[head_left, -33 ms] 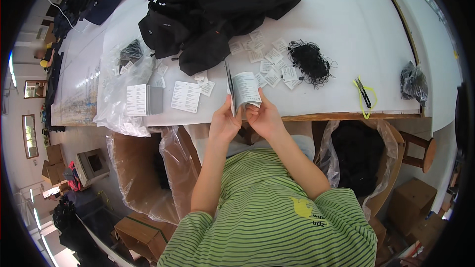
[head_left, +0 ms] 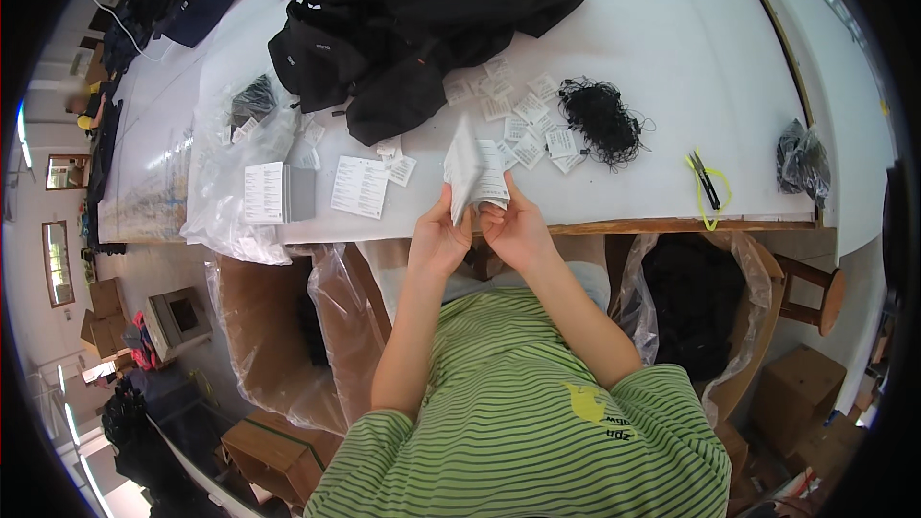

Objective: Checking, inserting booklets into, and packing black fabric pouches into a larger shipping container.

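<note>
Over the table's near edge I hold white folded leaflets (head_left: 464, 173) covered in small print, their leaves standing up and fanned apart. My left hand (head_left: 438, 238) is closed round their lower left edge. Pinched at the lower right edge is my right hand (head_left: 516, 232); some fingertips are hidden behind the paper. Left of my hands lie a single printed sheet (head_left: 360, 187) and a thick stack of similar leaflets (head_left: 266, 194). Small white labels (head_left: 530, 125) are scattered beyond my right hand, beside a tangled heap of black cords (head_left: 602, 123).
Black bags (head_left: 422, 19) are piled at the far side of the table. A clear plastic bag (head_left: 225, 221) lies at left, snips (head_left: 706, 182) with a yellow cord at right. Lined cartons (head_left: 278, 345) stand below the table edge, with a wooden stool (head_left: 815, 295) at right.
The upright leaf of the leaflets has swung over to the right and now shows its pale face. Both hands keep their hold and have barely shifted.
</note>
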Tool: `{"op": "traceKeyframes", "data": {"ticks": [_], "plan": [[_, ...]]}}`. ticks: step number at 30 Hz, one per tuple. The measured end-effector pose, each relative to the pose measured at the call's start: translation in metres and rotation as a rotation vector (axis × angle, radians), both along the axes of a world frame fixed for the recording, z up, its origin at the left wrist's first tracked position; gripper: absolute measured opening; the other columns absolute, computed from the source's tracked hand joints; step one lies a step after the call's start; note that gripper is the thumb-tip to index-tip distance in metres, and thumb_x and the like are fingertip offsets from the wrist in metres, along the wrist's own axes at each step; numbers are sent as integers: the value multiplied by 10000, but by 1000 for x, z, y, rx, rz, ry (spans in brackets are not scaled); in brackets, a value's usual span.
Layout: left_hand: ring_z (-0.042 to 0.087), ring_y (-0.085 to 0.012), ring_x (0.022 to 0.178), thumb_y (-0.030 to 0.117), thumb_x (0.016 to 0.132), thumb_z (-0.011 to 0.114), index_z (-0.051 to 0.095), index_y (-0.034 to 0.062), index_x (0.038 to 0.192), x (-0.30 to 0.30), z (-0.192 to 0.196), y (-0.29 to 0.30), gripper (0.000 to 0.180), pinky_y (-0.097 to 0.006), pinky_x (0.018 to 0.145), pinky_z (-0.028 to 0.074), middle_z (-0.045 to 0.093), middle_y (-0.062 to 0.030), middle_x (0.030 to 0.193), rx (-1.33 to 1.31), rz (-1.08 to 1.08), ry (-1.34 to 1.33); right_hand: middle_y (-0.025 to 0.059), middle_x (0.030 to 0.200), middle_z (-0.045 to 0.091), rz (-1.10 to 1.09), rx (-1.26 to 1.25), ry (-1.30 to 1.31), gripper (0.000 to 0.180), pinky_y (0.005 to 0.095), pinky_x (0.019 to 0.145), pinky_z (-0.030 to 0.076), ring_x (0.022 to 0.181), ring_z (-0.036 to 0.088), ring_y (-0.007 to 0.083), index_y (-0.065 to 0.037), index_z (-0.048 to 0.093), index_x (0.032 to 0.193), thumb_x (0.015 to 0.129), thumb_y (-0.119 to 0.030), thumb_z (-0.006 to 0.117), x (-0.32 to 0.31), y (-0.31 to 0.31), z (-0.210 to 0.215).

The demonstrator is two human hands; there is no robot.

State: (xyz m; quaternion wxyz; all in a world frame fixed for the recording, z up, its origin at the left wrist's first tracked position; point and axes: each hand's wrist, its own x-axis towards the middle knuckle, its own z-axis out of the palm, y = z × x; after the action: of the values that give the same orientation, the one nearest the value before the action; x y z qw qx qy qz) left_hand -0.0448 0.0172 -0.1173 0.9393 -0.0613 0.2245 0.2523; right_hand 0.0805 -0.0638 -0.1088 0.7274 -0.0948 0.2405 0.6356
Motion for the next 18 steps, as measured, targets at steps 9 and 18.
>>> {"op": "traceKeyframes", "data": {"ticks": [9,18], "plan": [[666,-266,861,176,973,448,546,-18,1092,20,-4,-35,247,-329,761,595,633,-157,1058,-253,-4,-184,67,803,582,-15,-26,-75,254,239,564,464,631,534,138,3,536,1005,960,-245,504,15,-30,19],[633,-170,923,193,959,504,558,4,1157,15,31,-24,279,-264,832,506,647,-102,1050,385,18,381,89,916,621,119,-158,-851,303,285,760,468,797,582,175,19,556,1109,962,-239,497,40,-37,29]]}}
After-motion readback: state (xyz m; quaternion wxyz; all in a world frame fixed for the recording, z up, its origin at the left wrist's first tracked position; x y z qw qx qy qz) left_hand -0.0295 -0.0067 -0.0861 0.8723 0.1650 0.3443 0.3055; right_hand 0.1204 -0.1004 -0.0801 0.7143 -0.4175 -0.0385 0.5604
